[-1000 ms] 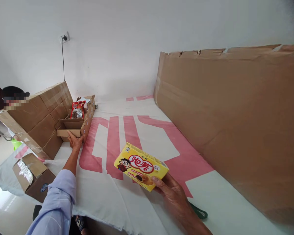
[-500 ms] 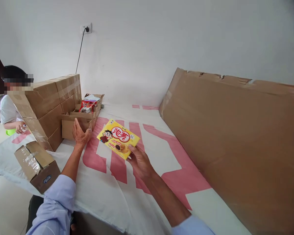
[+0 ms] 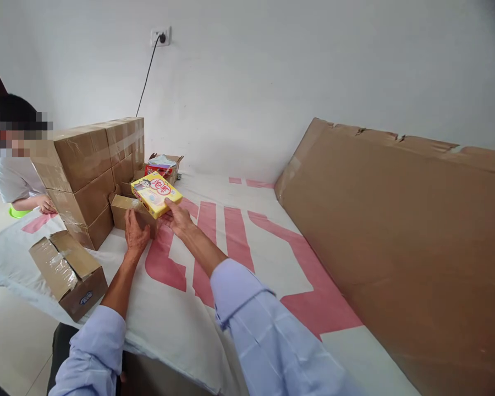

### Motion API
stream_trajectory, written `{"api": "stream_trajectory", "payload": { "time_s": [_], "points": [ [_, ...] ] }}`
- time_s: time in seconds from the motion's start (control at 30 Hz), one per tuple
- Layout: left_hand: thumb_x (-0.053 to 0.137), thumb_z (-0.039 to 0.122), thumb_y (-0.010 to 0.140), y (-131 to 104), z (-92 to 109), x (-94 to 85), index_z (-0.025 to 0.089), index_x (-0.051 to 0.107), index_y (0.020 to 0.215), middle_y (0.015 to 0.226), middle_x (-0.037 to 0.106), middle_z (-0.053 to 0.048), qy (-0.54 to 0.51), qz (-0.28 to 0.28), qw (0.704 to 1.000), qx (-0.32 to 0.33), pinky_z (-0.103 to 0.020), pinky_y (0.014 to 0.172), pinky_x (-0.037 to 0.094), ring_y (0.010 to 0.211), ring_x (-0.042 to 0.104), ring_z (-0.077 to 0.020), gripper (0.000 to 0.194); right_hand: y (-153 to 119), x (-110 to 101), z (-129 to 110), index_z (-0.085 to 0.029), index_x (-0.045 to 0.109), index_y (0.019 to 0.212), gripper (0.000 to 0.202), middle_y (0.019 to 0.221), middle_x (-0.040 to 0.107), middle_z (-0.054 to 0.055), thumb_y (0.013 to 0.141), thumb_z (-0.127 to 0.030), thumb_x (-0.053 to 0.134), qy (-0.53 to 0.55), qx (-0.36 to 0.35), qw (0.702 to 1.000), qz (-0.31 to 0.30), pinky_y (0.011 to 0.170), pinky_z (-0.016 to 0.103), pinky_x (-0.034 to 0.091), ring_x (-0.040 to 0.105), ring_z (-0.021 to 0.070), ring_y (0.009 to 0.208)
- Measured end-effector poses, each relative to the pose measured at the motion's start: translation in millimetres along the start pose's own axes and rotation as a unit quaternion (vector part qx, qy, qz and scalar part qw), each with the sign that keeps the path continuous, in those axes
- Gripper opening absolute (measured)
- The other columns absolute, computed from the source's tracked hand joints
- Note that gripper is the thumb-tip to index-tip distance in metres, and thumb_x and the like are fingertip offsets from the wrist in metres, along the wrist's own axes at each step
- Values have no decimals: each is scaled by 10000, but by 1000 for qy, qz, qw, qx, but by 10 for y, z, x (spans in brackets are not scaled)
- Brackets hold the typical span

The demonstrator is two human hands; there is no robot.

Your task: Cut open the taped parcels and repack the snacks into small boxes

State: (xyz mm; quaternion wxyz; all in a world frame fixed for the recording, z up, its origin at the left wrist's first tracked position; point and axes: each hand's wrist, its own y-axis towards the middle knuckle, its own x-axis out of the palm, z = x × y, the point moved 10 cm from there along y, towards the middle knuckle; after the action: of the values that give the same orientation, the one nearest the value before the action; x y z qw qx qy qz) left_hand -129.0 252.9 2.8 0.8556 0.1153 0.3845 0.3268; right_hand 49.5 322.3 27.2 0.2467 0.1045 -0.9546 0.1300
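My right hand grips a yellow snack box by its near right corner. The carton has red characters and a cartoon figure on it, and it is tilted above a small open-topped cardboard box. My left hand rests against the near side of that cardboard box, fingers extended along it. Behind the yellow carton, partly covered by it, lies a red snack packet among other small open boxes.
Stacked cardboard boxes stand on the left, with another person behind them. A taped cardboard box lies at the near left. A large cardboard sheet leans on the right. A white-and-red cloth covers the table.
My right hand has carried the yellow snack box leftward and away from me, over the small cardboard box. My left hand stays at that box's near side. The view has shifted slightly.
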Motion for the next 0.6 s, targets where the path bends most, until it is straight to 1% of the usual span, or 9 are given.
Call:
{"api": "stream_trajectory", "payload": {
  "time_s": [0.03,0.1,0.13,0.2,0.3,0.4,0.5,0.6],
  "points": [
    [741,230,883,-18,-105,17,144,296,1710,1777,343,-231,-12,7,999,-35,-524,1346,367,1673,336,-367,944,55,59,33,-210,658,1155,310,927,811,57,969,-390,829,-20,2,1000,8,714,326,664,774,210,839],
    [753,283,898,-59,-274,119,115,303,1699,1724,401,-262,-34,-7,995,-91,-524,1343,366,1652,374,-384,934,138,126,89,-192,637,1266,359,909,805,48,992,-355,803,-63,1,998,23,692,314,663,765,191,788],
    [763,300,899,-73,-325,186,113,314,1692,1699,429,-266,-43,-21,993,-107,-521,1338,372,1639,395,-388,931,168,136,115,-181,627,1310,395,887,798,42,997,-350,799,-82,0,996,29,674,308,658,756,184,758],
    [789,313,884,-80,-373,304,126,329,1683,1682,450,-261,-56,-43,991,-116,-511,1329,386,1622,422,-387,941,217,132,153,-163,624,1350,469,825,775,28,983,-377,822,-110,-2,993,37,625,295,636,732,178,701],
    [807,295,859,-43,-389,417,138,312,1690,1708,415,-254,-61,-51,990,-116,-491,1322,400,1625,422,-376,979,287,115,140,-159,674,1302,545,733,728,1,905,-450,906,-151,-14,987,49,548,264,570,675,165,628],
    [809,259,837,8,-379,484,150,286,1705,1732,378,-245,-65,-55,989,-118,-490,1322,408,1644,396,-377,1020,356,154,72,-150,731,1192,544,654,673,-19,833,-486,965,-196,-27,978,61,514,254,506,613,153,584],
    [814,213,807,31,-347,495,150,276,1711,1748,356,-244,-62,-61,989,-121,-480,1311,427,1649,393,-385,1054,367,245,14,-140,741,1171,541,649,672,-14,838,-508,958,-225,-31,972,59,543,270,509,602,157,588],
    [788,170,813,3,-306,445,99,298,1690,1726,392,-276,-52,-71,988,-125,-454,1303,425,1626,429,-392,1007,276,319,-13,-163,722,1196,513,714,717,-7,878,-511,924,-235,-37,971,31,580,266,532,626,148,601]
  ]
}}
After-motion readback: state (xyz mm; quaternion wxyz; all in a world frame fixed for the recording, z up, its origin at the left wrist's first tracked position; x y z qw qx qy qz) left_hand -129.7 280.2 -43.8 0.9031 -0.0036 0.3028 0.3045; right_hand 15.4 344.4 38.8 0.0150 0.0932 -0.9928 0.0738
